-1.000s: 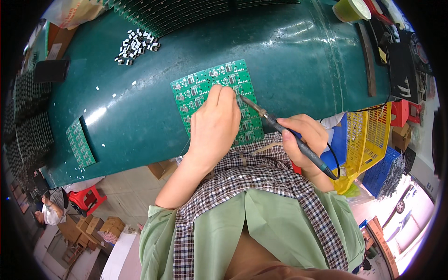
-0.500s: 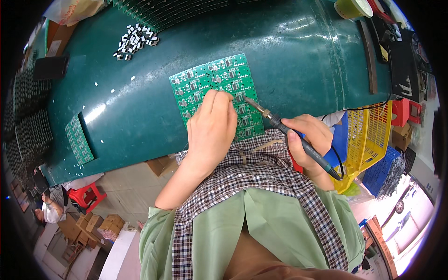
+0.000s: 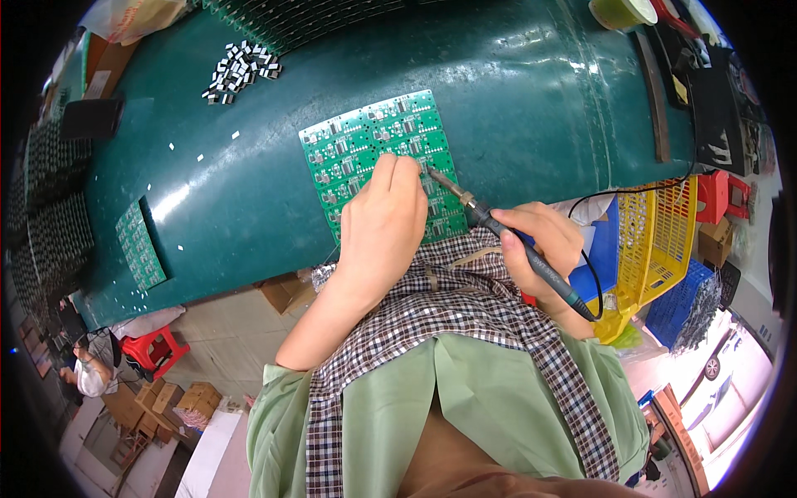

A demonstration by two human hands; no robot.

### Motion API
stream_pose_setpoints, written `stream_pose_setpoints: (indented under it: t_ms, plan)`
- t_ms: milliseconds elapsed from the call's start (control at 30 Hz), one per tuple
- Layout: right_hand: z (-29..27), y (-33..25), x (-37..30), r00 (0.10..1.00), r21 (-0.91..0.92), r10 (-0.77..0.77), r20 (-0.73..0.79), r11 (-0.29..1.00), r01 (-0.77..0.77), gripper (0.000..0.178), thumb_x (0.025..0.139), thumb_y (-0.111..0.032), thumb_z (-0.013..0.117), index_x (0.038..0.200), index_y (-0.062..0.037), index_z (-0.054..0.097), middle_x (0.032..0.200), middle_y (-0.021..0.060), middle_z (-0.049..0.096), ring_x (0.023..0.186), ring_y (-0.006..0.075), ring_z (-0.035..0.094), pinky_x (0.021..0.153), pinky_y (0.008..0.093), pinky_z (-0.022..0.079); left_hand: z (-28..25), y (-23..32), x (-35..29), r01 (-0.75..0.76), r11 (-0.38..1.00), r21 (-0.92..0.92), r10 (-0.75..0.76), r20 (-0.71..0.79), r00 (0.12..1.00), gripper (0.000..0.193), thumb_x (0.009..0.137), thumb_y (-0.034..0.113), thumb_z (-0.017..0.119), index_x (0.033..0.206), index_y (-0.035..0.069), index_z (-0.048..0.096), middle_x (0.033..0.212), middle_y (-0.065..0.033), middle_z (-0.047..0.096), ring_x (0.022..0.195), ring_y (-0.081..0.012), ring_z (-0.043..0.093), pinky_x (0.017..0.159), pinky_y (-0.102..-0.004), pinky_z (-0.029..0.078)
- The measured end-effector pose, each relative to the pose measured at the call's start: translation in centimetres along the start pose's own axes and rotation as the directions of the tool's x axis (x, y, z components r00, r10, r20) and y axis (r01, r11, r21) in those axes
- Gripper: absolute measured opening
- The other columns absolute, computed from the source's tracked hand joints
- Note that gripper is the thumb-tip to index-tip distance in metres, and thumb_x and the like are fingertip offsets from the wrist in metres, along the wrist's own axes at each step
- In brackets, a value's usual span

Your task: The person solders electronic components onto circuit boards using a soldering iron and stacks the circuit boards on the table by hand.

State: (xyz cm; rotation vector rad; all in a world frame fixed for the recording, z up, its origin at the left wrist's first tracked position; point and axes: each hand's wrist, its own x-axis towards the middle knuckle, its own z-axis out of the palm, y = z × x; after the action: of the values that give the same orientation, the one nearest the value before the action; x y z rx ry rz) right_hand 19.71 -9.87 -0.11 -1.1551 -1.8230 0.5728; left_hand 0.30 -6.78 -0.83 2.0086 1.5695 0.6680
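A green panel of several joined circuit boards (image 3: 339, 148) lies on the table in front of me, its near edge by my checked apron. My right hand (image 3: 544, 245) grips a soldering iron (image 3: 531, 254) like a pen, and the iron's tip meets the panel among the right-hand column of boards. Bent over the panel's middle, my left hand (image 3: 383, 220) has thumb and fingers pinched together right beside the tip. Whatever lies in that pinch is hidden by the fingers. The hand also covers part of the panel.
The green tabletop (image 3: 515, 91) holds a pile of small black-and-white parts (image 3: 241, 73) at the far left, scattered white chips and a smaller circuit panel (image 3: 141, 246). Stacked boards (image 3: 307, 21) stand at the back. A yellow crate (image 3: 657, 241) is at the right, near the iron's cord.
The panel has shifted slightly away from me and to the left. My left hand has moved a little right and away from me; the iron has moved slightly left.
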Motion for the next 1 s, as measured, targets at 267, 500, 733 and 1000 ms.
stream_pose_setpoints:
  t_ms: [267, 500, 733, 1000]
  plan:
    - [-0.5, -0.3, -0.9, 1.000, -0.024, 0.007, -0.015, 1.000, -0.008, 0.018, 0.070, -0.004, 0.066, 0.087, 0.0019, 0.067, 0.070, 0.0126, 0.064, 0.056, 0.0232, 0.062, 0.051, 0.0299, 0.049, 0.0, -0.1, -0.6, -0.083, 0.995, 0.054, 0.085, -0.033, 0.996, 0.008, 0.082, 0.001, 0.060, 0.088, 0.003, 0.055, 0.084, -0.0115, 0.055, 0.066, -0.0313, 0.058, 0.056, -0.0384, 0.048]
    - [-1.1, -0.9, -1.3, 0.998, -0.015, 0.060, 0.021, 0.998, -0.059, 0.017, 0.071, -0.005, 0.065, 0.086, 0.0013, 0.067, 0.071, 0.0129, 0.065, 0.058, 0.0242, 0.063, 0.054, 0.0309, 0.051, -0.1, -0.4, -1.4, -0.041, 0.999, -0.034, 0.037, -0.123, 0.992, 0.011, 0.079, 0.001, 0.062, 0.088, 0.003, 0.057, 0.080, -0.0095, 0.055, 0.065, -0.0284, 0.059, 0.055, -0.0379, 0.048]
    - [-0.7, -0.6, -1.2, 0.999, -0.023, 0.029, 0.023, 0.999, -0.028, 0.017, 0.070, -0.004, 0.065, 0.086, 0.0009, 0.068, 0.070, 0.0122, 0.065, 0.058, 0.0235, 0.063, 0.053, 0.0300, 0.050, 0.3, -0.4, -1.7, -0.056, 0.997, -0.046, 0.050, -0.120, 0.992, 0.015, 0.077, -0.006, 0.059, 0.090, 0.002, 0.057, 0.081, -0.0103, 0.056, 0.068, -0.0246, 0.060, 0.058, -0.0338, 0.047]
    - [-0.5, -0.7, -1.3, 1.000, -0.026, 0.011, 0.018, 1.000, -0.010, 0.017, 0.069, -0.003, 0.066, 0.085, 0.0010, 0.067, 0.069, 0.0118, 0.064, 0.057, 0.0226, 0.063, 0.051, 0.0292, 0.049, 0.2, -0.1, -1.7, -0.048, 0.997, -0.062, 0.044, -0.065, 0.997, 0.012, 0.080, -0.003, 0.058, 0.090, 0.002, 0.056, 0.082, -0.0116, 0.054, 0.067, -0.0277, 0.058, 0.058, -0.0362, 0.046]
